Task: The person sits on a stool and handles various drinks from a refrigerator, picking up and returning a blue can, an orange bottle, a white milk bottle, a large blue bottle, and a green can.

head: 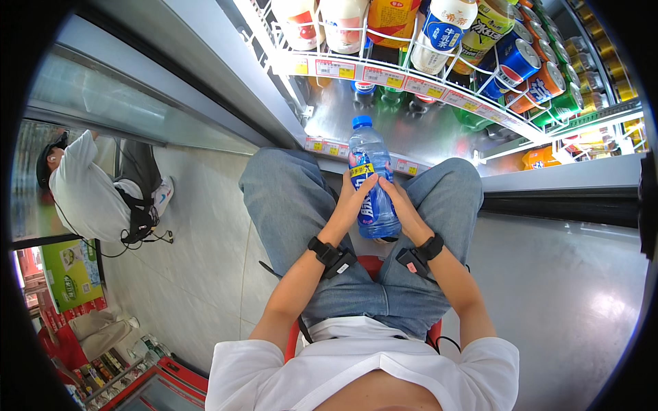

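Note:
Between my knees I hold a blue plastic drink bottle point(378, 205) with a blue cap, tilted a little, its cap end towards the cooler. My left hand point(354, 190) grips its left side, and my right hand point(399, 199) its right side. Both thumbs lie over the front, almost meeting near the label. The fingers behind the bottle are hidden. Just beyond the cap is the bottom deck of a refrigerated display cooler point(334, 110). Above it, a white wire shelf point(401, 74) with price tags carries bottles and cans.
A milk tea bottle point(442, 38) and a blue Pepsi can point(511, 69) stand on the wire shelf. Glass doors flank me on both sides. To the left, a person in a white shirt point(92, 190) crouches; another person in red point(64, 339) is farther back. I sit on a red stool point(370, 264).

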Available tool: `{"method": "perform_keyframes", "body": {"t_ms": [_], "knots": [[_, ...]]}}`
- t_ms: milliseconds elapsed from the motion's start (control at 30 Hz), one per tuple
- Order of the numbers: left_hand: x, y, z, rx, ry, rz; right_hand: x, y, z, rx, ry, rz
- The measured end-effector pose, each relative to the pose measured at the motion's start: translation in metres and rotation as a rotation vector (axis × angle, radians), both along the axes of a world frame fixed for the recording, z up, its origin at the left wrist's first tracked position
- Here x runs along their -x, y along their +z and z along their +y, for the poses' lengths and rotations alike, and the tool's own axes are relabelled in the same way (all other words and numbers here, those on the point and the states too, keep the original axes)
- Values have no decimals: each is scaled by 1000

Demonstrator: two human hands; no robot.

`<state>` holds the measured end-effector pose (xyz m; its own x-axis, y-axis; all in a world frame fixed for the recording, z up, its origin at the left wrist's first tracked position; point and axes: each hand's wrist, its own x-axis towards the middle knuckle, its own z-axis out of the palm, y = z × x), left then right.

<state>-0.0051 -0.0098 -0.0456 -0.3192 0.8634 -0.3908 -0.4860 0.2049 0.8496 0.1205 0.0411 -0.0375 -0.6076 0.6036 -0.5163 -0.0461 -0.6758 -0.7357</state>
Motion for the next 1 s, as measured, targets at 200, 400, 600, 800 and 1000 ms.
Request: {"method": "perform_keyframes", "body": {"t_ms": [200, 400, 600, 800, 1000], "knots": [[1, 6, -2, -49, -21, -9, -1, -3, 0, -72, -12, -18], [1, 2, -2, -40, -21, -6, 0, -7, -1, -40, -29, 6], [2, 2, -4, 15, -11, -34, 1, -6, -3, 23, -11, 23], [3, 1, -7, 12, -28, -12, 2, -12, -5, -27, -6, 20], [2, 16, -5, -49, -2, -22, 3, -1, -4, -139, -3, -27]]}}
